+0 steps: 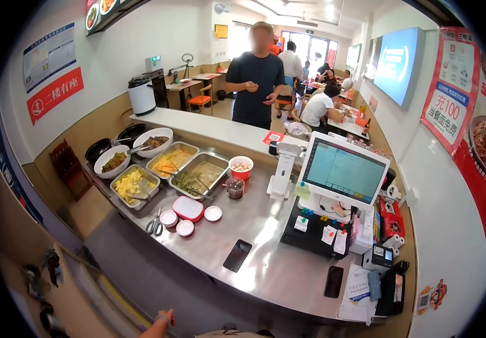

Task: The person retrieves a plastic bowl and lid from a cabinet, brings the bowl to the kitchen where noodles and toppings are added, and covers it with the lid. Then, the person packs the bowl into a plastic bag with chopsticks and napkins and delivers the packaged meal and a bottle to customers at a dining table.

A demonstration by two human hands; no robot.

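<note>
Low in the head view, my left hand (166, 315) hangs in front of the steel counter (209, 256), apart from it. A band circles the wrist; the fingers are too small and foreshortened to tell whether they are open or closed. My right hand is out of view. On the counter lie a black phone (237, 256), scissors (154, 225), small white lids (185, 228) and a red-rimmed white box (188, 208). Behind them are trays with yellow food (134, 185) and green food (190, 183), bowls, and a glass jar (234, 188).
A touchscreen till (344, 169) stands at the right, above a black drawer (316, 231). Nearby are a second phone (334, 281), papers (358, 293) and a card terminal (379, 257). Across the counter stands a person in a dark shirt (255, 84); others sit at tables.
</note>
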